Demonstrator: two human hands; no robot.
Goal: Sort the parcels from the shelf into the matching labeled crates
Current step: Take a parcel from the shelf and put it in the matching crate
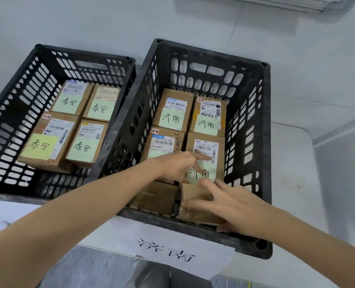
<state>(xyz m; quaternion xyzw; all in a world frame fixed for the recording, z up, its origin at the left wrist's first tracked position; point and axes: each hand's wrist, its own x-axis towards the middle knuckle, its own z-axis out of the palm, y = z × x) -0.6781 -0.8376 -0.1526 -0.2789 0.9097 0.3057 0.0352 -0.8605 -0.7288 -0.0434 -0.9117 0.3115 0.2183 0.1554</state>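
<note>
Two black slotted crates stand side by side. The right crate [249, 129] carries a white paper label [166, 249] on its front. Inside it lie several brown parcels with green notes. My left hand [180, 165] reaches into this crate and lies on top of the front-right parcel [218, 163], with the index finger and thumb stretched over its labels. My right hand [232, 206] presses spread fingers against the near face of that same parcel, its thumb low beside the crate's front wall. The left crate [12, 113] holds several parcels [72, 98] whose green notes all show the same word.
A front-left parcel [164, 142] sits tight against the one under my hands. Both crates rest on a pale surface against a white wall. A grey ledge runs off to the right. The shelf is out of view.
</note>
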